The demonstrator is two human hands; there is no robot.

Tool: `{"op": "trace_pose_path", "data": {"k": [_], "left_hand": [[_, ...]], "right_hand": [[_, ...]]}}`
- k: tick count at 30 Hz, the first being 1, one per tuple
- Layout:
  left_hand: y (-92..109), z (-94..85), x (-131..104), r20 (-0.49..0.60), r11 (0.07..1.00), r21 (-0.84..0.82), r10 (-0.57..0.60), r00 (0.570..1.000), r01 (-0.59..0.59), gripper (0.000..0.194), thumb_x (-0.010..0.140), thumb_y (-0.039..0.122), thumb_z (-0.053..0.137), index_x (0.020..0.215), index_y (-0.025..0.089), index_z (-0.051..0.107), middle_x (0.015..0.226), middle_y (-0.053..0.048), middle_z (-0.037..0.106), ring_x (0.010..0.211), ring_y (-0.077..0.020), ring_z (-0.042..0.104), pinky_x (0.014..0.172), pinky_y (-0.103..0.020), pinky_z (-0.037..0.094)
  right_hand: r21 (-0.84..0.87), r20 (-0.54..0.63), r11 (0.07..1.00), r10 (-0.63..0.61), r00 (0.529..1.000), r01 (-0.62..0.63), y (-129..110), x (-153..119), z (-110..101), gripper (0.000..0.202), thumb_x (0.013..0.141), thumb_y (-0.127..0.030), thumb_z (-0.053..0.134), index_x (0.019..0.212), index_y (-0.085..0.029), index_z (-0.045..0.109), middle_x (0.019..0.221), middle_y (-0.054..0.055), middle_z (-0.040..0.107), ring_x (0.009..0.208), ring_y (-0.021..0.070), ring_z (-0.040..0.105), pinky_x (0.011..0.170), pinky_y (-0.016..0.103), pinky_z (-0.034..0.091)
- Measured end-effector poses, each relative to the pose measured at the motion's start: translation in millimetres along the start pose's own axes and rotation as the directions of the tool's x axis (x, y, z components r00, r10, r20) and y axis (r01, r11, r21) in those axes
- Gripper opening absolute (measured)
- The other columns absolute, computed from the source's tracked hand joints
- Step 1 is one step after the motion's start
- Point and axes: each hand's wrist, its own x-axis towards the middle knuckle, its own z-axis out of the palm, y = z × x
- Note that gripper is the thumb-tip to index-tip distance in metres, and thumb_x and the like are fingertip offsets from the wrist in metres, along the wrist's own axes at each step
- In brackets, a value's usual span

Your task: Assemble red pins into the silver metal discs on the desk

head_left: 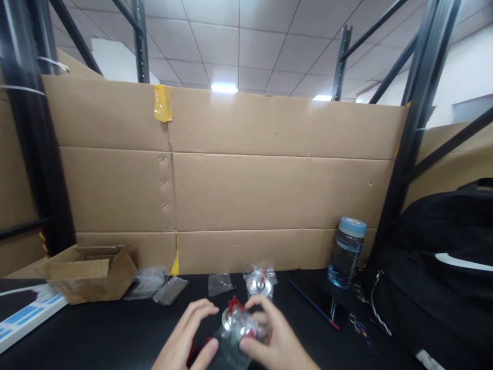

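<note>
A clear plastic bag (231,352) with shiny silver round metal pieces and red cord (234,304) is between my hands, low in the middle of the head view. My right hand (275,334) grips the bag from the right, its thumb and fingers bent around it. On the other side, my left hand (190,331) has its fingers and thumb apart, with the thumb at the bag's left edge. More red cord shows by that thumb. Just beyond my hands lies a wrapped silver disc (259,284) with a red cord at its middle. Part of the bag is blurred.
An open cardboard box (92,280) stands at the left, by a white and blue strip (33,321). Clear plastic packets (171,290) lie behind my hands. To the right are a phone (333,306), a thin blue stick (311,303), a water bottle (346,252) and a black backpack (442,267).
</note>
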Motion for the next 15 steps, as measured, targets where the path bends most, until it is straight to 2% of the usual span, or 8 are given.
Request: {"op": "trace_pose_path", "data": {"k": [2, 4, 7, 9, 10, 12, 15], "left_hand": [[-20, -13.9, 4, -0.037, 0.951, 0.31, 0.007, 0.999, 0.004, 0.044, 0.095, 0.05, 0.05, 0.131, 0.028, 0.062, 0.144, -0.011, 0.053, 0.131, -0.0294, 0.05, 0.11, -0.043, 0.043], [-42, -26.0, 6, -0.03, 0.86, 0.506, -0.058, 0.998, 0.065, 0.048, 0.096, 0.044, 0.045, 0.14, 0.029, 0.056, 0.153, -0.009, 0.046, 0.139, -0.0297, 0.044, 0.113, -0.047, 0.04], [-66, -34.5, 8, -0.035, 0.728, 0.651, -0.251, 0.967, 0.213, 0.059, 0.093, 0.041, 0.046, 0.149, 0.024, 0.048, 0.16, -0.011, 0.036, 0.148, -0.0318, 0.031, 0.116, -0.051, 0.033], [-71, -35.2, 8, -0.01, 0.678, 0.685, -0.359, 0.933, 0.268, 0.063, 0.092, 0.045, 0.045, 0.15, 0.021, 0.048, 0.161, -0.012, 0.034, 0.15, -0.0327, 0.028, 0.117, -0.051, 0.03], [-70, -35.2, 8, 0.003, 0.668, 0.691, -0.386, 0.923, 0.277, 0.063, 0.092, 0.046, 0.044, 0.15, 0.021, 0.048, 0.161, -0.012, 0.035, 0.15, -0.0327, 0.028, 0.117, -0.051, 0.029], [-66, -35.6, 8, 0.022, 0.667, 0.694, -0.394, 0.919, 0.27, 0.061, 0.093, 0.046, 0.042, 0.149, 0.022, 0.049, 0.161, -0.012, 0.035, 0.15, -0.0316, 0.027, 0.118, -0.05, 0.027], [-58, -38.5, 9, 0.041, 0.671, 0.695, -0.398, 0.916, 0.26, 0.06, 0.092, 0.045, 0.043, 0.148, 0.024, 0.051, 0.16, -0.01, 0.037, 0.151, -0.031, 0.026, 0.119, -0.049, 0.025]], "right_hand": [[-0.176, -0.148, 0.984, -0.024, 0.989, -0.002, -14, 7, -28, 0.04, 0.078, -0.04, 0.078, 0.101, -0.021, 0.051, 0.089, 0.004, 0.07, 0.079, 0.017, 0.065, 0.07, 0.026, 0.046], [-0.334, -0.194, 0.942, -0.025, 0.981, -0.042, -22, 18, -60, 0.033, 0.078, -0.036, 0.075, 0.096, -0.02, 0.054, 0.091, 0.005, 0.071, 0.083, 0.0186, 0.065, 0.075, 0.029, 0.048], [-0.53, -0.235, 0.84, -0.014, 0.972, -0.116, -22, 41, -103, 0.029, 0.074, -0.038, 0.074, 0.093, -0.018, 0.062, 0.093, 0.006, 0.072, 0.088, 0.0223, 0.066, 0.078, 0.031, 0.049], [-0.631, -0.274, 0.761, -0.035, 0.961, -0.152, -17, 55, -122, 0.028, 0.07, -0.039, 0.076, 0.084, -0.017, 0.065, 0.089, 0.007, 0.072, 0.088, 0.0241, 0.065, 0.078, 0.032, 0.048], [-0.634, -0.271, 0.756, -0.019, 0.962, -0.164, -15, 60, -129, 0.029, 0.07, -0.041, 0.075, 0.082, -0.017, 0.065, 0.087, 0.007, 0.071, 0.085, 0.0234, 0.065, 0.076, 0.032, 0.048], [-0.56, -0.234, 0.803, 0.082, 0.969, -0.203, -12, 66, -137, 0.037, 0.073, -0.049, 0.073, 0.088, -0.016, 0.064, 0.082, 0.007, 0.07, 0.075, 0.0203, 0.063, 0.064, 0.029, 0.045], [-0.462, -0.209, 0.857, 0.143, 0.967, -0.227, -11, 66, -142, 0.057, 0.074, -0.055, 0.075, 0.114, -0.019, 0.057, 0.076, 0.001, 0.066, 0.067, 0.0159, 0.059, 0.06, 0.026, 0.042]]}}
